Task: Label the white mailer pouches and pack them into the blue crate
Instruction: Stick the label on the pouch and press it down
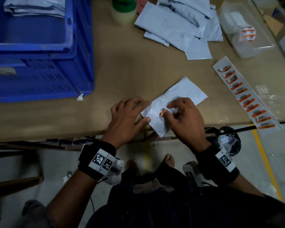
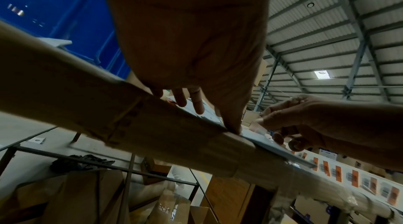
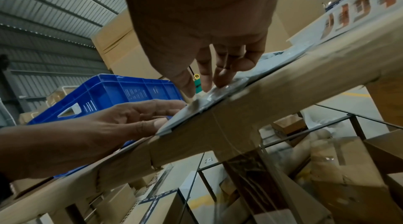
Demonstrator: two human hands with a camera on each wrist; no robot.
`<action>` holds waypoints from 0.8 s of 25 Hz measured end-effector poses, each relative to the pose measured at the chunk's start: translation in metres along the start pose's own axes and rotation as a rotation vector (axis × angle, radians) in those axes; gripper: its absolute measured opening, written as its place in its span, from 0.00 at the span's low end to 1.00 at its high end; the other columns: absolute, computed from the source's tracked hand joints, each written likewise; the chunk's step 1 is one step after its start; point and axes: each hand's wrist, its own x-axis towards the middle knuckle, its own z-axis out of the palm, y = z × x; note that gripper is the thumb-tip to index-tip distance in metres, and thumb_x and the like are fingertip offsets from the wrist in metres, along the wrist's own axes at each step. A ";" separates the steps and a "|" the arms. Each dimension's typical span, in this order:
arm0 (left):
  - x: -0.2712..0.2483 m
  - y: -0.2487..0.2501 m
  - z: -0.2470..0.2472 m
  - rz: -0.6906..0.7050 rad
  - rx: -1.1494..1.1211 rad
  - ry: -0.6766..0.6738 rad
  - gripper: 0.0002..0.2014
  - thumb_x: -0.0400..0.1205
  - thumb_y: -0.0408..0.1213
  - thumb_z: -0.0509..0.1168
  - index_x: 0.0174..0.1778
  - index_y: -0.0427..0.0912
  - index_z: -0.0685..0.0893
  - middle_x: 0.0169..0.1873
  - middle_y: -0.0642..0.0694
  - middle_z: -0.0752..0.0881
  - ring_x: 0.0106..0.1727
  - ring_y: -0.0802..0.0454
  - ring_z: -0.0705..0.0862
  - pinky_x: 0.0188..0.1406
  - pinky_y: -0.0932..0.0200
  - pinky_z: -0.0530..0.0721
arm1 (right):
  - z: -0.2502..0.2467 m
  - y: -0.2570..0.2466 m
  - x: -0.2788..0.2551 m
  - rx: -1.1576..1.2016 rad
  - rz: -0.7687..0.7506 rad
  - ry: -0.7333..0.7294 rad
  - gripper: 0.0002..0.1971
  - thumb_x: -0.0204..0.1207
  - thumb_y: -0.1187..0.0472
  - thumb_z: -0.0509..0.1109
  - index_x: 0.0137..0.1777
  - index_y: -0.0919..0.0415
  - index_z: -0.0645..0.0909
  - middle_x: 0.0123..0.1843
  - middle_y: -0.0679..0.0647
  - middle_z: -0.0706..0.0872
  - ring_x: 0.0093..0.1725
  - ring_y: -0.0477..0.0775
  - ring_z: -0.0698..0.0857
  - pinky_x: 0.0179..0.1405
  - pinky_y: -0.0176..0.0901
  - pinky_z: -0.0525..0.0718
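A white mailer pouch (image 1: 179,97) lies slantwise at the table's front edge, its near corner overhanging. My left hand (image 1: 138,111) presses the pouch's left end with flat fingers and thumb. My right hand (image 1: 167,109) sits on the middle of the pouch with bent fingers, and its thumb and forefinger pinch a small orange label (image 1: 161,114) against the pouch. In the right wrist view its fingertips (image 3: 222,79) touch the pouch (image 3: 191,112). The blue crate (image 1: 39,46) stands at the far left with several pouches (image 1: 34,7) inside.
A pile of unlabelled pouches (image 1: 179,25) lies at the back centre. A long strip of orange labels (image 1: 243,94) runs along the right edge. A clear plastic box (image 1: 247,30) stands at the back right, and a green-capped container (image 1: 123,10) behind the crate. Cartons sit under the table.
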 end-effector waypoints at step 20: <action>0.024 -0.007 -0.002 0.090 0.110 -0.139 0.29 0.76 0.64 0.63 0.76 0.71 0.76 0.80 0.58 0.72 0.83 0.46 0.63 0.72 0.40 0.61 | 0.002 -0.009 -0.003 0.359 0.185 0.102 0.04 0.82 0.54 0.74 0.47 0.50 0.83 0.45 0.41 0.87 0.41 0.41 0.85 0.42 0.42 0.83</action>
